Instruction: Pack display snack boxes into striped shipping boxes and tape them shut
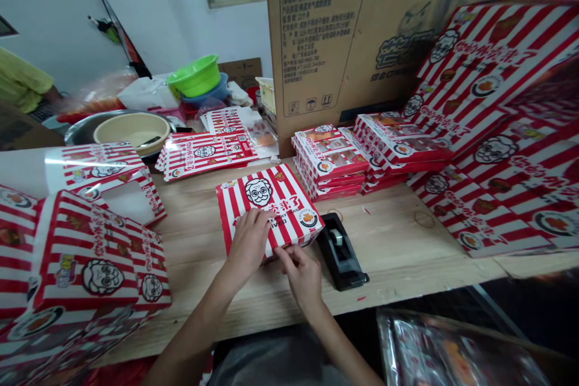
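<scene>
A red-and-white striped cardboard food box (244,190) with a cartoon face printed on its lid sits closed on the table in front of me. Across the left part of the lid lies my left hand (251,232), fingers stretched over the top and the thumb out of sight. My right hand (301,271) is at the box's front edge, thumb and forefinger pinched at the lid's rim. What the fingertips grip there is mostly hidden. Close by on the right stands a black tape dispenser (341,253), its roll of clear tape facing up.
Flat striped printed sheets (212,151) lie behind the box. Stacked striped boxes (330,160) stand back right, before a large brown carton (325,42). Upright striped cartons flank both sides, one at left (90,253). Back left are a cream basin (131,126) and a green basin (195,75).
</scene>
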The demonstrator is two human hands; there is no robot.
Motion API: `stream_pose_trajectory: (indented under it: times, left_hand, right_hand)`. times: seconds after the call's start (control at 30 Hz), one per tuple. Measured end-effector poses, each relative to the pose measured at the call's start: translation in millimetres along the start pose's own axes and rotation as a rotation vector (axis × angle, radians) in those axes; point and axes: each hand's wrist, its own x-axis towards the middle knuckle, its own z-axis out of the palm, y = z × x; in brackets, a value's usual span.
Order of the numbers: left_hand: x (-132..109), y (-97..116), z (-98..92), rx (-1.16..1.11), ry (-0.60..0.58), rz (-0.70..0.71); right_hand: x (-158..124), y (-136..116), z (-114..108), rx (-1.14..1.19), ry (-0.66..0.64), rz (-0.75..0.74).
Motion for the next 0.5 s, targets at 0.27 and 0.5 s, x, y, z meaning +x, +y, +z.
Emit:
stream_pose_trajectory:
  times: [0.27,0.5]
  left_hand:
    - [-42,-12,14.5,0.132,0.216,0.024]
    - [-51,-51,29.6,-1.036,0.338,-0.689]
  right_hand:
    - [-2,11,-23,-0.1,0.105,-0.136]
    - [44,-19,-25,0.144,0.259,-0.057]
